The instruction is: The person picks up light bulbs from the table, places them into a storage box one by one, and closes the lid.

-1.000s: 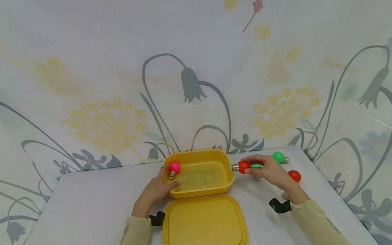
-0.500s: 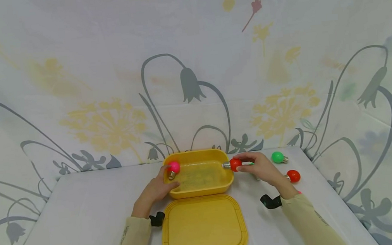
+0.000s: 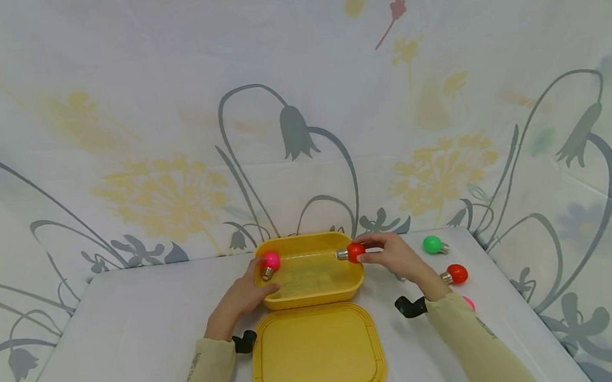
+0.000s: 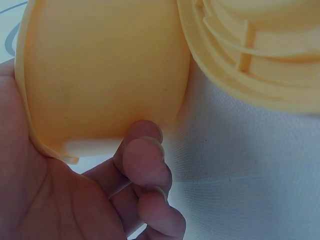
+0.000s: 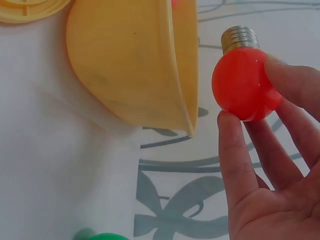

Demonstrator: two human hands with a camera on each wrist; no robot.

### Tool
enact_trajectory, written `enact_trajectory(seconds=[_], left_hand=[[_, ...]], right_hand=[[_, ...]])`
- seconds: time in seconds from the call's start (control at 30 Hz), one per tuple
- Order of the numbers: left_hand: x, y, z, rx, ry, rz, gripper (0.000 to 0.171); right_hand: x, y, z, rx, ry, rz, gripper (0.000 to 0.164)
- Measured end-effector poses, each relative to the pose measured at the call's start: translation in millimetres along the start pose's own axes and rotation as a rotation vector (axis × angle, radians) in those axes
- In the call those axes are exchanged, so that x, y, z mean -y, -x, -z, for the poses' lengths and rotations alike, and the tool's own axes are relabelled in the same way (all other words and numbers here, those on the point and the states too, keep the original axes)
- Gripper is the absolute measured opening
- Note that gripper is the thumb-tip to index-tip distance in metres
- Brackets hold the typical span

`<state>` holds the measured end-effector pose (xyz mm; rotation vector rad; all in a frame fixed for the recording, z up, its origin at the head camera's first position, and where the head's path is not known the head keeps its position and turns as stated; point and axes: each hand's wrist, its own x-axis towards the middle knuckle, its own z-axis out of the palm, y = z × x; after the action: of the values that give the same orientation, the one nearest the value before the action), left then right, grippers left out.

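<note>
My right hand [image 3: 393,256] pinches a red light bulb [image 3: 355,252] between thumb and fingertips, over the right end of a yellow plastic box [image 3: 315,300]. The bulb's metal screw base points left, into the box. In the right wrist view the red bulb [image 5: 245,82] stands apart from the box wall [image 5: 120,65]. My left hand [image 3: 244,296] grips the box's left end; in the left wrist view its fingers [image 4: 145,162] curl against the outer wall [image 4: 105,75]. A pink light bulb [image 3: 271,261] lies inside the box, beside the left fingers.
A yellow lid [image 3: 318,354] lies in front of the box. To the right are a green bulb [image 3: 432,244], another red bulb [image 3: 458,273] and a pink one [image 3: 469,303] partly behind the sleeve. A patterned cloth [image 3: 304,173] hangs behind the white table [image 3: 133,339].
My right hand has carried the red bulb leftward, from outside the box's right rim to over its inside. The left hand and the pink bulb in the box stay put.
</note>
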<state>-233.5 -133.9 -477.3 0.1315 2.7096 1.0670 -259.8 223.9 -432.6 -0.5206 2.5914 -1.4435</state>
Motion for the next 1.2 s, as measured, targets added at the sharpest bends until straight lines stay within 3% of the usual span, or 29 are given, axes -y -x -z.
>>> enact_trajectory(seconds=[0.47, 0.9, 1.2], left_hand=[[1.5, -2.1, -1.0, 0.011, -0.009, 0.017, 0.080], [2.5, -1.7, -1.1, 0.009, -0.003, 0.010, 0.080], [-0.3, -0.9, 1.4, 0.007, -0.002, -0.008, 0.078]], right_hand=[[7, -17, -15, 0.033, -0.007, -0.035, 0.036], [14, -33, -27, 0.064, 0.013, 0.039, 0.035], [17, -42, -31, 0.081, 0.000, 0.020, 0.033]])
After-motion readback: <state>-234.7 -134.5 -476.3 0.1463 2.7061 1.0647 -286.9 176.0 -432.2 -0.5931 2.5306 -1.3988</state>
